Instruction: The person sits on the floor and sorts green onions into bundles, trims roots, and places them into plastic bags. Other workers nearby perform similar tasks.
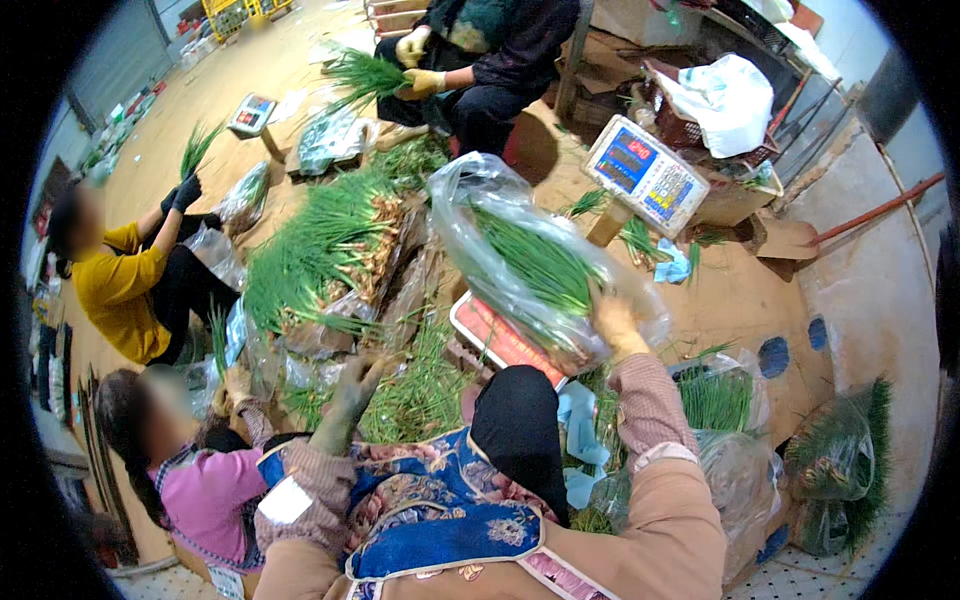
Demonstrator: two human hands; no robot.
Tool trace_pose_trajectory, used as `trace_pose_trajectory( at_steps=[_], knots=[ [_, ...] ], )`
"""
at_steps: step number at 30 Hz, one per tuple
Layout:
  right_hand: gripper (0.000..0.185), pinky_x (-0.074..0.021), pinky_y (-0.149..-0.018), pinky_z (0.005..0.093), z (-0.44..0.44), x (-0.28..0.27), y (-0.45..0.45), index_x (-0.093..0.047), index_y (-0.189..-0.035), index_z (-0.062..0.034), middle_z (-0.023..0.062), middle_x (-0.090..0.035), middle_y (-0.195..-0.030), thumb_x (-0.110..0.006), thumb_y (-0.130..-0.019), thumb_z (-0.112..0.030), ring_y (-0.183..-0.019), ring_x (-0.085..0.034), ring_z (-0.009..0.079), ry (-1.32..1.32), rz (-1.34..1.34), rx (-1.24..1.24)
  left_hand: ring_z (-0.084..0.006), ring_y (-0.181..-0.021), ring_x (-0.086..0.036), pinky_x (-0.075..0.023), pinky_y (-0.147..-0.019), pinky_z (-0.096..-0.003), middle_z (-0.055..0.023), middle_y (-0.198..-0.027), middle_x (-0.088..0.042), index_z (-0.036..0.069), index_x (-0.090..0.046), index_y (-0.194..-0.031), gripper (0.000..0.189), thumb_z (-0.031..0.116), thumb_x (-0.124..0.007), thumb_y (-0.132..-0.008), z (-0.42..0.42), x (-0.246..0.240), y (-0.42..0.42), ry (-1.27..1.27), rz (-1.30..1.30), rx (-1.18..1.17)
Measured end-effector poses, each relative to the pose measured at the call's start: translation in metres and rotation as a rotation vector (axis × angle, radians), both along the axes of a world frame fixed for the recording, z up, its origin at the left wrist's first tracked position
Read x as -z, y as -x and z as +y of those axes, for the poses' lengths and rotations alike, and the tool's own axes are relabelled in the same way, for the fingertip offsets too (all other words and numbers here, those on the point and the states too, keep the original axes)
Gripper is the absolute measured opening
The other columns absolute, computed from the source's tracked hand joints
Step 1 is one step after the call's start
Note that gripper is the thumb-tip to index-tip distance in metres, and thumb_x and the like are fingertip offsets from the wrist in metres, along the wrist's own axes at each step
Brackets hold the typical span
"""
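A clear plastic bag point(480, 176) holding a bunch of green onions point(532, 259) lies over the red-printed platform point(495, 337) of a digital scale. My right hand point(619, 322), in a pale yellow glove, touches the bag and onions at their lower right side; its fingertips are blurred, so a grip cannot be made out. My left hand point(360, 386), in a dirty glove, is raised left of the scale with blurred, spread fingers and nothing visible in it. Beyond it lies a large pile of green onions point(322, 247) with roots toward the right.
The lit scale display point(645, 172) stands beyond the bag. Co-workers handle onions across from me point(480, 60) and at left point(124, 292), point(202, 487). Filled bags point(716, 397) lie at right, near a shovel point(787, 240). Loose trimmings point(420, 390) cover the floor.
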State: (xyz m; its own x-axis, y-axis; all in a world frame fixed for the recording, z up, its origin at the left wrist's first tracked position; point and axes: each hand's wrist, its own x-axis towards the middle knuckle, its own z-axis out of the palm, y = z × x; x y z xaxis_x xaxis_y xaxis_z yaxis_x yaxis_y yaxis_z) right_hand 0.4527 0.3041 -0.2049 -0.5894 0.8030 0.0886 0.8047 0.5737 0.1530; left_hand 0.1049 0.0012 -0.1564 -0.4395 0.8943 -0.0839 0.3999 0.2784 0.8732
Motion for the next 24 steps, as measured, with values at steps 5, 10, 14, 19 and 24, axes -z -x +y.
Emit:
trace_pose_trajectory(
  at_steps=[5,10,14,19,24],
  knots=[
    [0.08,-0.0288,-0.097,0.0476,-0.004,-0.029,0.029,-0.021,-0.133,-0.0033,0.0189,-0.032,-0.132,-0.058,-0.072,-0.04,-0.122,-0.031,0.0356,0.52,-0.097,0.211,-0.0153,-0.084,-0.055,-0.0428,-0.077,-0.0279,-0.0075,-0.09,-0.061,0.001,-0.059,-0.098,0.024,0.018,-0.056,-0.081,-0.035,0.009,0.028,0.144,-0.169,-0.099],
    [0.07,-0.0329,-0.094,0.0429,-0.016,-0.11,0.084,-0.034,-0.127,-0.0042,0.0254,-0.041,-0.122,-0.065,-0.07,-0.03,-0.114,-0.041,0.0343,0.42,0.374,-0.077,-0.0189,-0.083,-0.055,-0.0434,-0.075,-0.0305,-0.0099,-0.091,-0.061,0.002,-0.058,-0.103,0.03,0.021,-0.051,-0.081,-0.02,0.019,0.058,0.149,-0.043,0.183],
    [0.043,-0.0437,-0.078,0.038,-0.058,-0.206,0.162,-0.043,-0.116,-0.0011,0.0194,-0.059,-0.09,-0.051,-0.082,-0.027,-0.083,-0.058,0.0291,0.275,1.291,-0.227,-0.0257,-0.086,-0.057,-0.0436,-0.079,-0.0341,-0.0151,-0.097,-0.059,0.006,-0.056,-0.105,0.035,0.028,-0.053,-0.078,-0.035,0.106,0.081,0.082,0.109,0.259],
    [0.028,-0.0443,-0.078,0.0333,-0.09,-0.179,0.313,-0.052,-0.106,-0.0012,0.0141,-0.058,-0.097,-0.054,-0.08,-0.011,-0.09,-0.055,0.023,0.273,1.13,-0.707,-0.0282,-0.092,-0.057,-0.0457,-0.08,-0.037,-0.0159,-0.105,-0.057,0.008,-0.051,-0.11,0.04,0.032,-0.05,-0.078,-0.021,0.094,0.067,0.564,0.052,0.489],
    [0.028,-0.0438,-0.076,0.0388,0.01,0.066,0.434,-0.057,-0.104,-0.0066,0.0218,-0.059,-0.093,-0.055,-0.078,-0.016,-0.089,-0.057,0.0331,0.535,0.404,-0.435,-0.0285,-0.094,-0.056,-0.0467,-0.078,-0.0377,-0.014,-0.1,-0.057,0.006,-0.045,-0.117,0.045,0.032,-0.049,-0.08,0.01,0.036,0.067,0.622,0.209,0.743]
  ],
)
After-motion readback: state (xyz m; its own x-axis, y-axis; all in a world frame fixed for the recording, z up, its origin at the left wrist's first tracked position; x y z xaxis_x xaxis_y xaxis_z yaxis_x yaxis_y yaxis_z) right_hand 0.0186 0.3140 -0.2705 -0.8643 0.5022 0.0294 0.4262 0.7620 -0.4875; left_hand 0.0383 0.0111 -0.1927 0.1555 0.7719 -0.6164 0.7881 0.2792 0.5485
